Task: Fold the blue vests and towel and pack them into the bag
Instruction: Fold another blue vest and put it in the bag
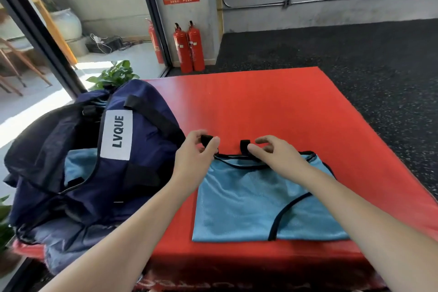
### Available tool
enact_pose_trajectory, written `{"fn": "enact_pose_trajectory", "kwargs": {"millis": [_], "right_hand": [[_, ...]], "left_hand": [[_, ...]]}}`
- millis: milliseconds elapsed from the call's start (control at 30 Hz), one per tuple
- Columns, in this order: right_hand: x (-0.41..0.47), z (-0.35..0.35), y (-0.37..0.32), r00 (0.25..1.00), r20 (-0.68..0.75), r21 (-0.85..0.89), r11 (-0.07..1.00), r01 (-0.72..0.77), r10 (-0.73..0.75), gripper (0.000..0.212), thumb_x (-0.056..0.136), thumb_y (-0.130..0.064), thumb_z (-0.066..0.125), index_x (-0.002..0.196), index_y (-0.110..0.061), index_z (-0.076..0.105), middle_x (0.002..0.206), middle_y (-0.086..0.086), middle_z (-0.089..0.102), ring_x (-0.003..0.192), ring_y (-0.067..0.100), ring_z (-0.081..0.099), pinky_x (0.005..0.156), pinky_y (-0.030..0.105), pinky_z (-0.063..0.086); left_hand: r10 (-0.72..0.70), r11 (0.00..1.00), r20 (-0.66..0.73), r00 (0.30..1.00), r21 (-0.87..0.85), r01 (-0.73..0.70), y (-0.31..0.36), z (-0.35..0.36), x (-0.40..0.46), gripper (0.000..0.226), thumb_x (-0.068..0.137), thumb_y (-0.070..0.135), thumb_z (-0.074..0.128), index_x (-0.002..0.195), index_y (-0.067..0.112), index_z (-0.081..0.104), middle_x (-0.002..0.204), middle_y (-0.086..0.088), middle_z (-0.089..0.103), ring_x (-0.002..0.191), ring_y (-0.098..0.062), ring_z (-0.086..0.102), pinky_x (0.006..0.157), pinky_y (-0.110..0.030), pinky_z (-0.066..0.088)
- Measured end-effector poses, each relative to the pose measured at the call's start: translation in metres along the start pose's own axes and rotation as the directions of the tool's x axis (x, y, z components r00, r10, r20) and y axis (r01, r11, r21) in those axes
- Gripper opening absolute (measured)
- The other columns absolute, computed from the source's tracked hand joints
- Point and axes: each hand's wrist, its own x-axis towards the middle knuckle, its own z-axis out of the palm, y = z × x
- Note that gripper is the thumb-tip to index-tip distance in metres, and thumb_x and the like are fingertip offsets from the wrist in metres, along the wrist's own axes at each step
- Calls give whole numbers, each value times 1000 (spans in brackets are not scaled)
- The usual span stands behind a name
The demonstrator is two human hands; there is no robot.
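Blue vest [258,199]: 1, light blue mesh with black trim, lying flat and folded on the red mat [272,106], near its front edge. 2 black strap loops stand at the vest's far edge.
Left hand [196,156]: fingers curled, pinching the left black strap loop [206,138] between thumb and fingertips.
Right hand [275,152]: fingers curled at the right black strap loop [244,144], thumb touching it.
Bag [94,161]: 1, navy, white label reading "LVQUE", unzipped, on the mat's left side just beside the vest; light blue fabric [78,168] visible inside.
Background: 3 red fire extinguishers [189,47] against the wall; green plant [113,76] behind the bag.
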Motion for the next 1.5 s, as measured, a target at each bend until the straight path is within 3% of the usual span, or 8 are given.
{"fn": "enact_pose_trajectory", "kwargs": {"millis": [100, 233, 333, 533, 667, 900, 1200, 1500], "right_hand": [[3, -4, -4, 999, 31, 88, 996, 16, -19, 66, 89, -67, 58, 145, -37, 41, 124, -14, 61, 111, 7, 61, 83, 23, 45], [7, -8, 3, 992, 94, -48, 995, 86, -81, 79, 88, -50, 71, 152, -43, 24, 130, -23, 59, 111, 0, 57, 75, 16, 42], [11, -13, 14, 977, 184, -139, 981, 132, -105, 91, 81, -43, 81, 152, -46, 23, 136, -20, 56, 123, 1, 53, 90, 20, 42], [19, -33, 29, 967, 243, -275, 950, 145, -77, 91, 80, -31, 83, 150, -48, 27, 132, -21, 57, 123, 3, 50, 102, 27, 40], [23, -42, 40, 982, 170, -315, 940, 134, -83, 63, 85, -34, 79, 139, -42, 48, 121, -18, 65, 117, 5, 56, 103, 29, 42], [25, -56, 49, 968, 213, -349, 915, 205, -136, 23, 74, -35, 85, 86, -38, 66, 113, -17, 64, 112, 5, 57, 101, 36, 45], [25, -63, 62, 973, 207, -381, 907, 179, -105, 19, 77, -41, 84, 88, -42, 69, 116, -21, 60, 113, 4, 54, 100, 32, 43], [24, -61, 66, 986, 114, -358, 921, 153, -119, 7, 92, -34, 69, 85, -32, 69, 107, -16, 67, 99, 3, 61, 91, 32, 50]], "left_hand": [[127, 983, 83, 988, 126, -137, -5, 5, 4, 51, 90, 38, 71, 136, 41, 49, 106, 19, 64, 87, 5, 65, 82, -17, 53], [355, 787, 215, 910, 456, -415, -23, 7, 16, 43, 93, 25, 67, 134, 32, 57, 139, 12, 50, 112, -8, 59, 91, -29, 53], [353, 639, 280, 893, 625, -449, -30, 7, 21, 20, 95, 36, 64, 109, 25, 74, 132, 6, 59, 118, -18, 55, 97, -40, 48], [268, 525, 349, 898, 729, -439, -30, 2, 30, 60, 86, 77, 44, 111, 31, 73, 129, 15, 57, 117, -15, 50, 95, -39, 44], [203, 537, 420, 884, 707, -459, -29, -6, 37, 78, 68, 90, 46, 119, 36, 68, 139, 15, 50, 126, -13, 42, 105, -42, 39], [293, 656, 411, 863, 571, -494, -41, -10, 51, 52, 71, 80, 52, 103, 45, 74, 135, 17, 54, 122, -10, 42, 106, -46, 40], [307, 682, 470, 828, 497, -536, -36, -7, 41, 5, 85, 44, 74, 89, 42, 75, 140, 18, 49, 133, -6, 31, 112, -47, 31], [297, 730, 300, 907, 542, -418, -40, -3, 40, 14, 85, 47, 71, 79, 35, 73, 130, 10, 58, 125, -15, 43, 104, -50, 41]]}}
